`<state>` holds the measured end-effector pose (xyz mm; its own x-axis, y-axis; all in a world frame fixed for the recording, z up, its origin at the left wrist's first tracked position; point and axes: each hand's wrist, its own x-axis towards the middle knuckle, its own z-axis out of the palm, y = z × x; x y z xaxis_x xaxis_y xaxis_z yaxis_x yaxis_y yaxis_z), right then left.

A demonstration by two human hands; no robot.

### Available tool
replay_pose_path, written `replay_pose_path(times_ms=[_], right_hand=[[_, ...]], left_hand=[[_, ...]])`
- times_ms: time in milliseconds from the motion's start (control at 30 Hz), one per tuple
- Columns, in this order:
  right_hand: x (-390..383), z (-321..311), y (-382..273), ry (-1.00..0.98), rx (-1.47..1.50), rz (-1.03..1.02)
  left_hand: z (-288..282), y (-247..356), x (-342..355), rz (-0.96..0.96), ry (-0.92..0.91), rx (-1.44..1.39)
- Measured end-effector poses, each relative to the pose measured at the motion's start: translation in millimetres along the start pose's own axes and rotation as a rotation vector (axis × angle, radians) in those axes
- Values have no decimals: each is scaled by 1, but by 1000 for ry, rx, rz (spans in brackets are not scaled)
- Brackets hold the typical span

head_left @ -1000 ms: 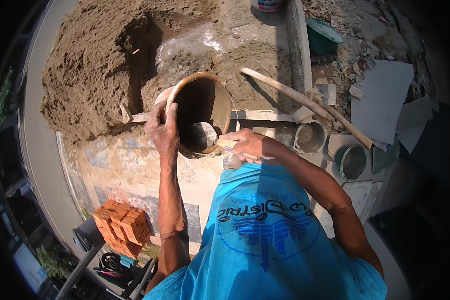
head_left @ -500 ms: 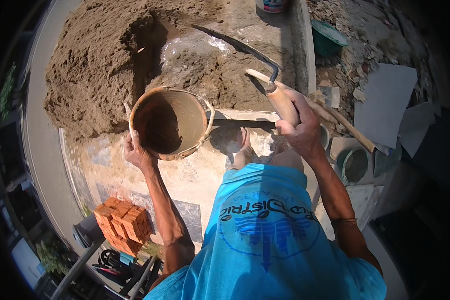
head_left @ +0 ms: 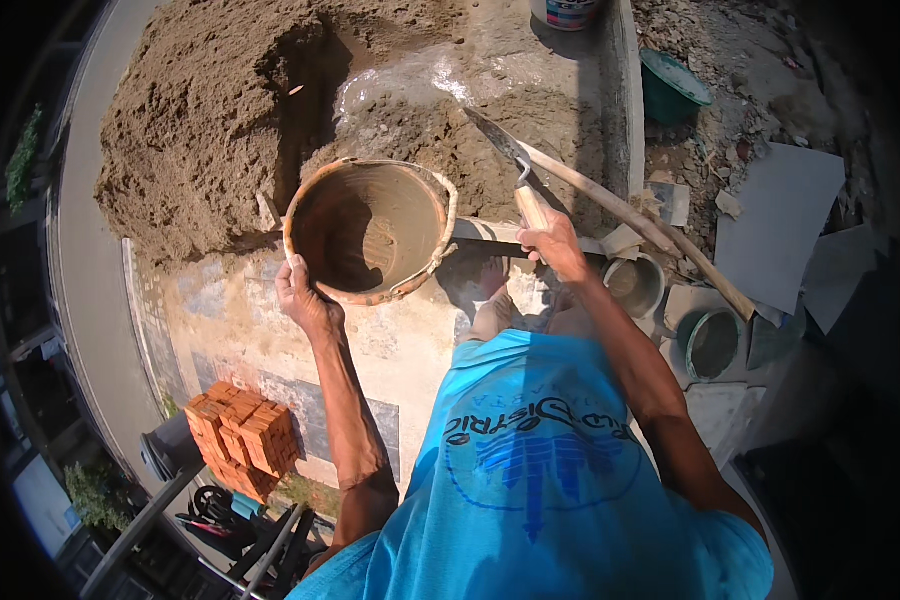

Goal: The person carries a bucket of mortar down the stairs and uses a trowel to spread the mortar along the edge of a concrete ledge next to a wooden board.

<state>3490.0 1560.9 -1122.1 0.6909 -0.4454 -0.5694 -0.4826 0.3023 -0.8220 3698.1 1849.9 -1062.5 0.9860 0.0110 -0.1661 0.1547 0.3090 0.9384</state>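
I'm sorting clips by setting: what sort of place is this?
Probably an outdoor building site: there is a big sandy heap, a stack of orange bricks, and a trowel in the right hand.

The bucket (head_left: 420, 222) looks like plastic, its inner wall dull and smeared with a grey-brown film, while the trowel joins a dark metal blade (head_left: 497, 136) to a pale, smooth wooden handle (head_left: 531, 208). The sand heap (head_left: 195, 130) is matt, coarse and crumbly, the wet patch (head_left: 448, 80) beside it glossy where it catches the sun, and the long pole (head_left: 595, 188) is bare wood with a dry, worn look. The blue shirt (head_left: 540, 400) is soft matt cloth, the stacked bricks (head_left: 238, 432) are matt and orange, and the grey sheet (head_left: 782, 220) looks flat, smooth and unshiny.
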Motion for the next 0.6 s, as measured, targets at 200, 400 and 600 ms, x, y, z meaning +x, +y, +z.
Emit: replay_pose_path(times_ms=[200, 400, 600], right_hand=[[12, 18, -18, -122, 344, -19], [10, 23, -63, -140, 493, -109], [-16, 56, -109, -239, 450, -157]], left_hand=[[22, -15, -22, -60, -99, -2], [37, -22, -45, -133, -88, 5], [45, -42, -66, -405, -218, 101]])
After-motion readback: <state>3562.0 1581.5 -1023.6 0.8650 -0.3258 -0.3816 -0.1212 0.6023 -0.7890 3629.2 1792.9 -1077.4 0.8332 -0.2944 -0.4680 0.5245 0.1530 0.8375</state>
